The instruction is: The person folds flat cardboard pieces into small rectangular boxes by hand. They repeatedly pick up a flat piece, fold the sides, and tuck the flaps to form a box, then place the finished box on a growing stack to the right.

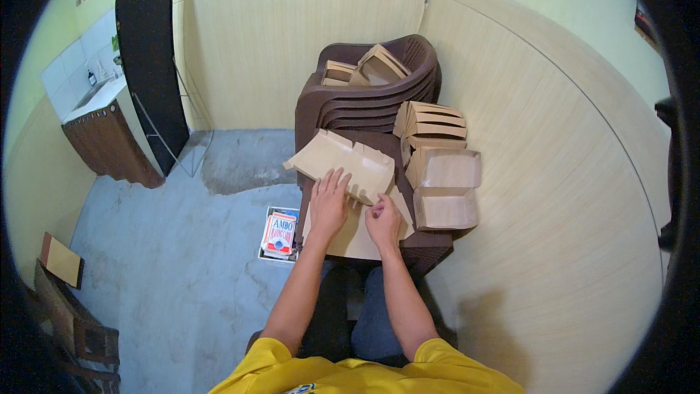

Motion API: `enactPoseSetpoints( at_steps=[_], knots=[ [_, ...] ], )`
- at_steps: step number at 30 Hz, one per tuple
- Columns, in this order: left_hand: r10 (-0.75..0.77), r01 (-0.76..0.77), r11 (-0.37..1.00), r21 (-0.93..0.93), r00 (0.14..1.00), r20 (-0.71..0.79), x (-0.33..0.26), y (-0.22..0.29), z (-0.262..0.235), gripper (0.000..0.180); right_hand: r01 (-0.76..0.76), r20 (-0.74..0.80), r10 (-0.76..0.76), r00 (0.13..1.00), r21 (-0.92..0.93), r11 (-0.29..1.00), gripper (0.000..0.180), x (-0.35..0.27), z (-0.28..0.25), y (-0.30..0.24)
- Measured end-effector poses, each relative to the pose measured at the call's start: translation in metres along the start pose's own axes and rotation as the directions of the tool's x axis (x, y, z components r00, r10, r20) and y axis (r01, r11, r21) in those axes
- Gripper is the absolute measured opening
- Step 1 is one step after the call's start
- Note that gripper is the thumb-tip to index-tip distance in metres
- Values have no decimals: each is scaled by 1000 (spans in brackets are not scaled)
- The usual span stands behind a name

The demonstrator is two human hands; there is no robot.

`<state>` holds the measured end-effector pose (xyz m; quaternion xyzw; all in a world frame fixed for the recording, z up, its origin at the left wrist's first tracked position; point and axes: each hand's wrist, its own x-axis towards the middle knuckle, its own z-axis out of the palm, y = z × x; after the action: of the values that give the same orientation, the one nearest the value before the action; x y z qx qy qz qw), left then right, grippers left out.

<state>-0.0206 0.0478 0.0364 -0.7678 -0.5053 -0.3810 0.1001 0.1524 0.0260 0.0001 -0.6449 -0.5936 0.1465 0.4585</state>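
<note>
So the main thing here is a brown cardboard box blank (346, 159), tilted over the worktop (430, 241), a brown one, with a flat cardboard sheet (357, 237) beneath it. Left hand (329, 204) is palm down on the blank's lower edge, grip loose with the fingers laid out on the cardboard, not pinching anything as far as I can see. Right hand (383, 222) is at the lower right corner of the blank, fingers curled in; can't really tell whether that grip is clamped on the edge or just touching it.

Just right of the blank there's an opened cardboard box (448, 208), lid folded back, with a bunch of folded cardboard boxes (435, 124) behind it. Past the worktop is a stack of brown plastic chairs (364, 111) with a couple more cardboard boxes (380, 67) on the top seat.

Down on the blue-grey floor (175, 248), left of the worktop, sits an open white box (261, 244) with a red, white and blue pack (279, 233) in it. Farther left, a black ironing board (149, 66) stands on end beside a curtained sink counter (109, 142).
</note>
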Motion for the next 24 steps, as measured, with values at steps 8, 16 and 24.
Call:
enactPoseSetpoints(
  at_steps=[8,16,24],
  knots=[
    [-190,223,974,-32,891,412,2,26,12,66,2,60,-15,998,214,977,48,3,12,33],
    [-63,43,997,71,951,302,65,-2,56,70,5,4,-7,1000,280,960,34,4,12,54],
    [-96,227,957,-179,833,545,18,36,36,69,-208,-81,277,958,470,858,28,14,23,58]
  ],
)
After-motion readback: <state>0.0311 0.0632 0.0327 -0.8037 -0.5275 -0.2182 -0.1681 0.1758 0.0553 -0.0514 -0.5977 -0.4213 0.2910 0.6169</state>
